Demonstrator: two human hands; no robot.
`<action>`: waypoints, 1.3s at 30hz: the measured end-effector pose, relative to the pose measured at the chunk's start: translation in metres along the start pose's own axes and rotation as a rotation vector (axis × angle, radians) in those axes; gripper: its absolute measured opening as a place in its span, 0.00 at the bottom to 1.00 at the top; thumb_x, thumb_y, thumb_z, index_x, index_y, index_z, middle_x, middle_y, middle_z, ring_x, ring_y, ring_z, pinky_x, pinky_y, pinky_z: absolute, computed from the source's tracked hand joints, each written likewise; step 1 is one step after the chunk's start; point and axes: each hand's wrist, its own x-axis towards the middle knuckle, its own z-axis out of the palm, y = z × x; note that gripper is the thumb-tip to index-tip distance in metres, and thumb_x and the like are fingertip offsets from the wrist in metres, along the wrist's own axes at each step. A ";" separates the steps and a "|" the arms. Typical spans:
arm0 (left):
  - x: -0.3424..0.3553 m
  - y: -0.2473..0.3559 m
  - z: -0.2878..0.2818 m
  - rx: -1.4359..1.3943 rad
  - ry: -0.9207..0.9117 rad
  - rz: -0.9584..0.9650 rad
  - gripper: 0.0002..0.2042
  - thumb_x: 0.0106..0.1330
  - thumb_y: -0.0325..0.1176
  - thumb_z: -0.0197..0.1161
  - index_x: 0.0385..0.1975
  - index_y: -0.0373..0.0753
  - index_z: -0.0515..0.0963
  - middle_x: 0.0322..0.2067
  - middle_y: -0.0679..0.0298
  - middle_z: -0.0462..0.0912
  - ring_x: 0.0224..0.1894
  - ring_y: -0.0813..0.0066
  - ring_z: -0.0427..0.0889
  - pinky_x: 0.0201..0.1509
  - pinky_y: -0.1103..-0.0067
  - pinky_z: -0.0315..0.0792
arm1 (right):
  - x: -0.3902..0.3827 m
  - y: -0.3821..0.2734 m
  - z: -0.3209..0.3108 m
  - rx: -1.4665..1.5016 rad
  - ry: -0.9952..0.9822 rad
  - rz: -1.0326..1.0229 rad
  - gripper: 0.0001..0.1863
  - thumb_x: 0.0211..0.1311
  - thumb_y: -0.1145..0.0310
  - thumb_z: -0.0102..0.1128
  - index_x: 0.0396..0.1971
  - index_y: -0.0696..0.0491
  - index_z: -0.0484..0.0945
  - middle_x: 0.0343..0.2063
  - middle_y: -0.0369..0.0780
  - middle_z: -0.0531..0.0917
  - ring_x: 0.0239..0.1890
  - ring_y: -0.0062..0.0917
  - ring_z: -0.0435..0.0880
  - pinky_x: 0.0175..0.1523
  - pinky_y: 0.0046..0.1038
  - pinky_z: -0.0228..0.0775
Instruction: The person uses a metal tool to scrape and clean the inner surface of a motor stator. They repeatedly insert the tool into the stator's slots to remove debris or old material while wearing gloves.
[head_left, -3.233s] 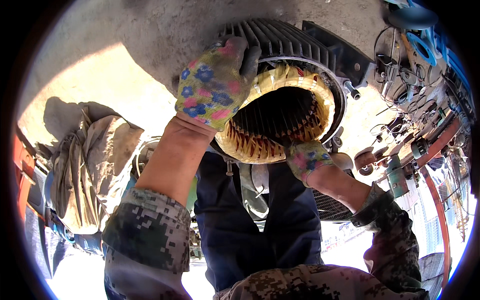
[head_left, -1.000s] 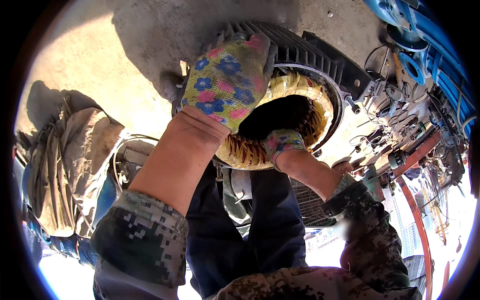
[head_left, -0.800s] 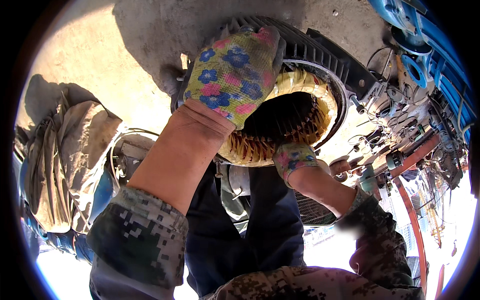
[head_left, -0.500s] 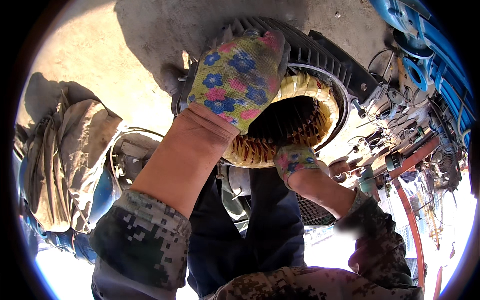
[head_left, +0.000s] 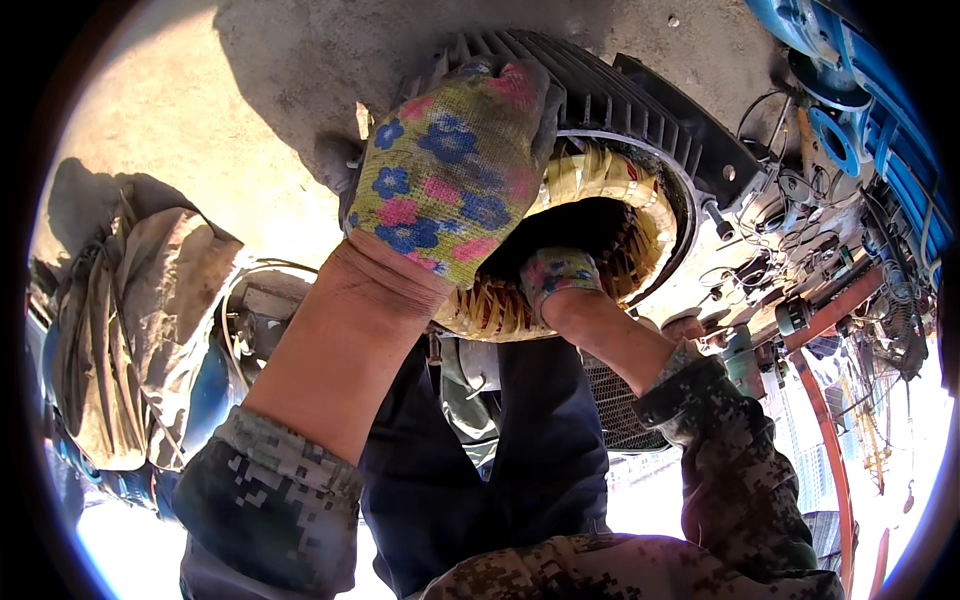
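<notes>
A dark finned motor housing (head_left: 640, 110) lies on the ground in front of me, its round end facing me. Inside its rim runs a ring of yellowish, tape-bound stator windings (head_left: 655, 205) around a dark bore. My left hand (head_left: 445, 165), in a green knit glove with blue and pink flowers, is closed over the housing's upper left edge; its fingertips are mostly hidden. Reaching past the lower windings, my right hand (head_left: 560, 272) in a matching glove is inside the bore. Its fingers are lost in the dark, so what they touch cannot be seen.
Brown cloth (head_left: 150, 310) lies in a heap at left. Blue metal parts (head_left: 850, 130) stand at upper right, with wires and small parts scattered below them. A red bar (head_left: 840, 310) slants at right. My dark trouser legs (head_left: 550, 430) are close below the motor.
My right hand has gone deeper into the bore, moving up and left. My left hand has shifted slightly left and still rests on the housing.
</notes>
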 end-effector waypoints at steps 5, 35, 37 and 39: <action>0.024 0.009 0.004 0.002 0.008 0.018 0.05 0.67 0.31 0.66 0.40 0.42 0.79 0.32 0.54 0.84 0.34 0.52 0.86 0.35 0.65 0.80 | 0.121 0.031 0.036 -0.075 0.951 -0.244 0.18 0.71 0.60 0.49 0.48 0.50 0.86 0.48 0.43 0.88 0.49 0.42 0.88 0.53 0.42 0.80; 0.010 0.008 0.005 -0.019 0.075 0.042 0.07 0.66 0.32 0.68 0.41 0.42 0.80 0.32 0.54 0.85 0.35 0.52 0.86 0.38 0.64 0.81 | -0.031 0.001 -0.038 -0.241 -0.132 -0.039 0.15 0.64 0.63 0.59 0.47 0.48 0.88 0.47 0.41 0.89 0.49 0.38 0.89 0.48 0.40 0.83; 0.002 0.009 0.004 0.058 0.004 -0.038 0.07 0.66 0.32 0.67 0.41 0.41 0.80 0.32 0.53 0.85 0.35 0.51 0.86 0.38 0.64 0.81 | -0.039 -0.004 -0.036 -0.295 -0.208 -0.116 0.15 0.64 0.64 0.61 0.49 0.47 0.87 0.48 0.41 0.88 0.50 0.37 0.88 0.49 0.41 0.84; -0.007 0.010 0.005 0.054 -0.044 -0.092 0.06 0.67 0.32 0.67 0.41 0.41 0.80 0.33 0.53 0.85 0.36 0.51 0.86 0.39 0.64 0.80 | -0.039 -0.007 -0.034 -0.325 -0.251 -0.104 0.15 0.64 0.65 0.60 0.49 0.46 0.87 0.48 0.42 0.88 0.52 0.37 0.88 0.50 0.40 0.84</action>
